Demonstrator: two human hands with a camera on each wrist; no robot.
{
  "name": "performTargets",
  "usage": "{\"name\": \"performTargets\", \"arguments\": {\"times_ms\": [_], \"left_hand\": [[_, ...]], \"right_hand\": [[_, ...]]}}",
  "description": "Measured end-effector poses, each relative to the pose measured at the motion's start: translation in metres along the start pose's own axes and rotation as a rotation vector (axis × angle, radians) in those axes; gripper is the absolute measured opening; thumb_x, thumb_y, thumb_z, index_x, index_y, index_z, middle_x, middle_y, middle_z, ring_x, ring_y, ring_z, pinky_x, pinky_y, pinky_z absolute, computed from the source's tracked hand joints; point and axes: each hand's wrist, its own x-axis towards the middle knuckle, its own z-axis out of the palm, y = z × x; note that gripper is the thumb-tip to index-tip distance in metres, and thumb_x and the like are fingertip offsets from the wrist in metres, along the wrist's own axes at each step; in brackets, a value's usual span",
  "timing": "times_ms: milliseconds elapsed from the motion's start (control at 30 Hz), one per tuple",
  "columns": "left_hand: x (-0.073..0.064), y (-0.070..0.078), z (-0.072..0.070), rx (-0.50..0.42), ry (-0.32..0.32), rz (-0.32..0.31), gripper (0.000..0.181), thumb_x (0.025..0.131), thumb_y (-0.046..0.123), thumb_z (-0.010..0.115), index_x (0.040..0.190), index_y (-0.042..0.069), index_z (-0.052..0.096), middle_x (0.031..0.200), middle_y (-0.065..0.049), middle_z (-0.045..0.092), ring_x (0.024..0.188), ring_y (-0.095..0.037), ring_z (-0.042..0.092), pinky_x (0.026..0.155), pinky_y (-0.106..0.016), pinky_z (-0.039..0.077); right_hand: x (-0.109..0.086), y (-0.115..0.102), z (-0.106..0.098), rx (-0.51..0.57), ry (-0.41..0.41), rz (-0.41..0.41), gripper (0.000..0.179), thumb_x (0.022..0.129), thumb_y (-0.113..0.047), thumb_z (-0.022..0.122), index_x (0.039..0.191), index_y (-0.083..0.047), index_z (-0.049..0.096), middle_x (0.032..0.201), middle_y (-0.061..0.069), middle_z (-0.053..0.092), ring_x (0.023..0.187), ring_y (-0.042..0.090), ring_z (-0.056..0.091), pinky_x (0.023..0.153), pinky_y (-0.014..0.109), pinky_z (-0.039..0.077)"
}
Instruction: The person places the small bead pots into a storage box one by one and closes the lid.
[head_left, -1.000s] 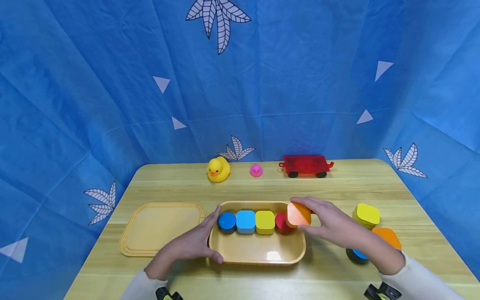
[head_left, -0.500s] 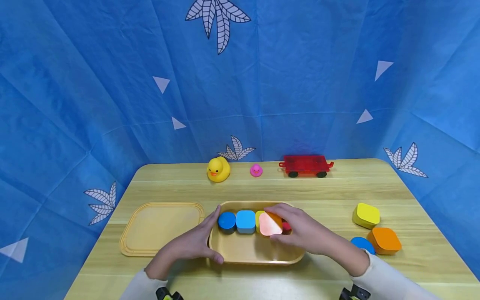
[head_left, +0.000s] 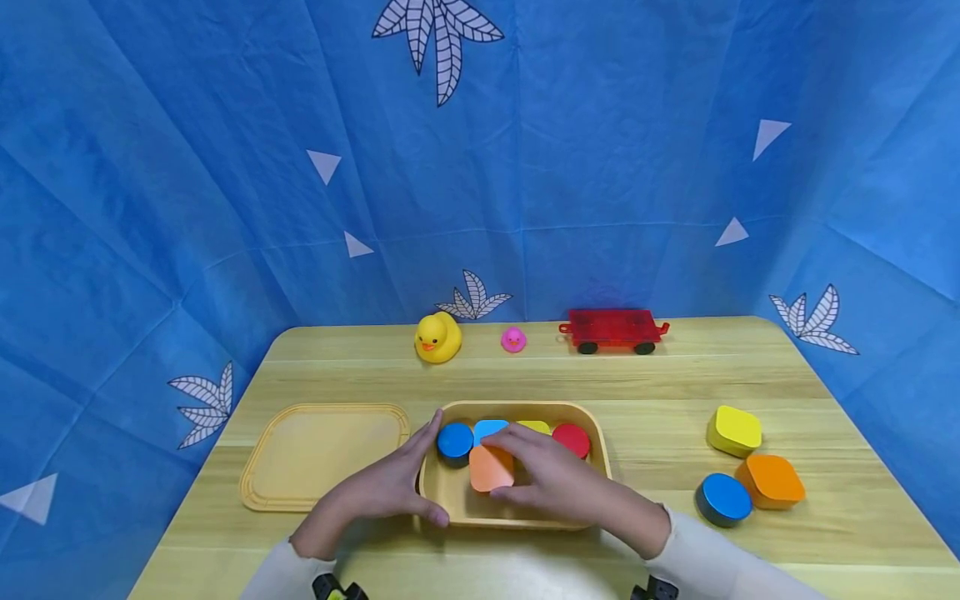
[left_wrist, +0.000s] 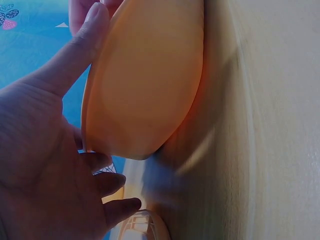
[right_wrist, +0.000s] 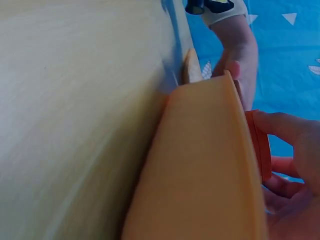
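**Spread here, pinching there**

My spread left hand (head_left: 390, 485) spans the tub's (head_left: 456, 498) left end, probably to steady it; my right hand (head_left: 553, 475) pinches the orange block (head_left: 491, 471) sideways, over the tub, beside the light-blue block (head_left: 488, 429).

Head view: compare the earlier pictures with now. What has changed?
The right hand, holding the orange rounded-square block, moved leftward and nearer the person across the tan oblong plastic tub; nothing was let go. The left hand stayed at the tub's left end; the yellow toy duck didn't move.
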Motion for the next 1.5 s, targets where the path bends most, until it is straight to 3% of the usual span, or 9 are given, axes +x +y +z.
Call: {"name": "performTargets", "arguments": {"times_ms": [167,567,833,1500], "left_hand": [[-0.001,0.002,0.0,-0.004,-0.007,0.003,0.14,0.073,0.068,0.082,0.166,0.019,-0.01,0.174,-0.01,0.0,0.158,-0.039,0.011,0.121,-0.06,0.027],[-0.001,0.001,0.0,-0.003,-0.011,0.006,0.138,0.075,0.069,0.08,0.166,0.019,-0.01,0.174,-0.012,0.001,0.157,-0.04,0.014,0.121,-0.06,0.027],[-0.001,0.003,0.0,-0.001,-0.011,-0.002,0.138,0.075,0.068,0.081,0.166,0.017,-0.009,0.173,-0.014,0.002,0.156,-0.041,0.018,0.121,-0.06,0.028],[0.0,0.0,0.0,0.005,-0.012,-0.001,0.137,0.075,0.07,0.079,0.166,0.019,-0.01,0.173,-0.014,0.002,0.156,-0.042,0.018,0.12,-0.06,0.029]], "right_hand": [[0.009,-0.003,0.013,0.006,0.001,0.001,0.059,0.091,-0.034,0.081,0.141,-0.012,0.061,0.139,0.001,0.059,0.128,0.021,0.054,0.108,0.044,0.05],[0.023,-0.005,0.04,-0.141,0.132,-0.134,0.052,0.085,-0.028,0.087,0.128,-0.005,0.069,0.125,0.006,0.068,0.12,0.026,0.056,0.107,0.043,0.047],[0.025,-0.007,0.045,-0.181,0.121,-0.093,0.054,0.085,-0.035,0.087,0.13,-0.01,0.07,0.126,0.003,0.068,0.125,0.027,0.054,0.119,0.061,0.031],[0.027,-0.005,0.046,-0.216,0.108,-0.078,0.059,0.082,-0.041,0.088,0.128,-0.009,0.071,0.119,0.002,0.066,0.121,0.024,0.053,0.119,0.056,0.034]]}}
